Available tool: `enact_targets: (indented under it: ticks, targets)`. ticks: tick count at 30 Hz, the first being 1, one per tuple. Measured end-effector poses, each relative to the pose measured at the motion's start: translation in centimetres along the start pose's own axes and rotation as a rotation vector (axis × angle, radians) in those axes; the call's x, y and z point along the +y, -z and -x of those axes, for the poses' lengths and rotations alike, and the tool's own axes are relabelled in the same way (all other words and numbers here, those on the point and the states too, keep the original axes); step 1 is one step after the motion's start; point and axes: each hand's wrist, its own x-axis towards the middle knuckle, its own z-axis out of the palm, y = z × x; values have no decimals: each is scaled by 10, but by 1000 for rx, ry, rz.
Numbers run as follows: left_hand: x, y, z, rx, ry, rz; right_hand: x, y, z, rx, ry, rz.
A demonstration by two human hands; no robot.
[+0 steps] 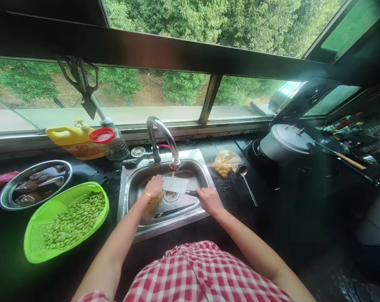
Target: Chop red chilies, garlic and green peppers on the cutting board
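Over the steel sink, under the curved tap, I hold a cleaver with a wide flat blade. My right hand is closed round its dark handle. My left hand, a gold bangle on the wrist, rests with bent fingers on the blade's left end. Something yellow lies in the basin just below that hand; I cannot make out what it is. A dark long utensil lies on the sink's floor near the drain.
A green colander of shelled green beans and a steel bowl sit on the dark counter at left. Behind them lie a yellow oil jug and a red-capped bottle. Right of the sink: a bag of yellow food, a ladle, a lidded pot.
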Motion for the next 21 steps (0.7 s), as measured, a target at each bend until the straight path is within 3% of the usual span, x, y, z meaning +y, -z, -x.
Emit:
enact_targets:
  ticks: [2, 3, 6, 9, 11, 13, 17, 21]
  targets:
    - [-14, 7, -5, 58, 120, 41, -1, -6, 1, -63, -106, -265]
    - [-10, 7, -6, 118, 132, 73, -5, -11, -1, -121, -175, -453]
    - [39, -7, -6, 354, 20, 216, -28, -30, -10, -322, -375, -1057]
    - [98, -24, -5, 373, -122, 264, -47, -40, -15, -411, -468, -1422]
    - [116, -27, -5, 343, -169, 238, -49, -38, -11, -416, -479, -1517]
    - [114, -24, -5, 314, -206, 186, -41, -31, -4, -427, -464, -1562]
    - [77, -12, -8, 300, -189, 138, -12, -13, 22, -481, -439, -1599]
    - [45, -2, -12, 275, 168, 326, 13, -2, 55, -434, -447, -1504]
